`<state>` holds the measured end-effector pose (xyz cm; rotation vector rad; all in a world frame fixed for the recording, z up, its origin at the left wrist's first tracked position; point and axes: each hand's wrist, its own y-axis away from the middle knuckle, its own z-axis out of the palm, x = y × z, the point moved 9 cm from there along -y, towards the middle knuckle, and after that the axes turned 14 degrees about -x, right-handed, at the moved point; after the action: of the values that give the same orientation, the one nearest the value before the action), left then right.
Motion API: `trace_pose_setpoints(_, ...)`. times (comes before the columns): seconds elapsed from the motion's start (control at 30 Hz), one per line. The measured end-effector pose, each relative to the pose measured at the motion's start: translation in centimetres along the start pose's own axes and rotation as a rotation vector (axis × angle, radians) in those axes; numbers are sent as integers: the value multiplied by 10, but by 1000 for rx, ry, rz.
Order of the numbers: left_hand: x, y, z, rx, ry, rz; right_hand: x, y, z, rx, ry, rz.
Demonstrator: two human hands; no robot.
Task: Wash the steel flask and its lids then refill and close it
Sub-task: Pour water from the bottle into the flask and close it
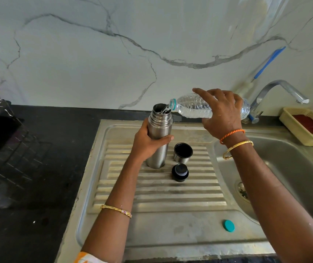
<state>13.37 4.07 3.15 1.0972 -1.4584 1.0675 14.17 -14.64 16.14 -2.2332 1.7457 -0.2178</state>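
The left hand [148, 143] grips the steel flask [159, 137] mid-body; the right hand [222, 114] holds the tilted water bottle [191, 107]; the flask, probably wet and slippery, gets heavier.

Ribbed drainboard [161, 198] of the steel sink: its near half lies open between the two forearms, with only a teal bottle cap [228, 226] near the near right corner. Toward the far edge the upright steel flask [158, 133], the cup lid [183, 152] just right of it and the black stopper [180, 172] nearer in form a tight cluster. Above them the tilted plastic water bottle [195, 108] spans the space toward the tap [277, 92], blocking approach from the far right.
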Motion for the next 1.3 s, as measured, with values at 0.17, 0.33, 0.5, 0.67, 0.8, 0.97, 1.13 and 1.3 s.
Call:
trace_pose_setpoints(0.17, -1, 0, 0, 0, -1, -4, 0, 0, 0, -4, 10, -1)
trace_pose_setpoints(0.33, -3, -1, 0, -1, 1, -10, 0, 1, 0, -4, 5, 2)
trace_pose_setpoints(0.5, -5, -2, -1, 3, 2, -10, -1, 1, -2, -5, 11, 0)
trace_pose_setpoints(0.67, -3, -1, 0, 1, -3, -9, -1, 1, -2, -10, 14, 3)
trace_pose_setpoints(0.8, -3, -1, 0, 3, 5, -6, -1, 0, -3, -3, 22, -2)
trace_pose_setpoints(0.97, -4, -1, 0, 3, 8, -3, -1, 0, -3, -2, 19, -4)
trace_pose_setpoints(1.13, -5, -2, 0, 7, 4, -7, -1, -1, -3, -2, 20, -5)
trace_pose_setpoints(1.3, -5, -1, 0, 4, 3, -10, -1, -2, -3, 0, 31, -12)
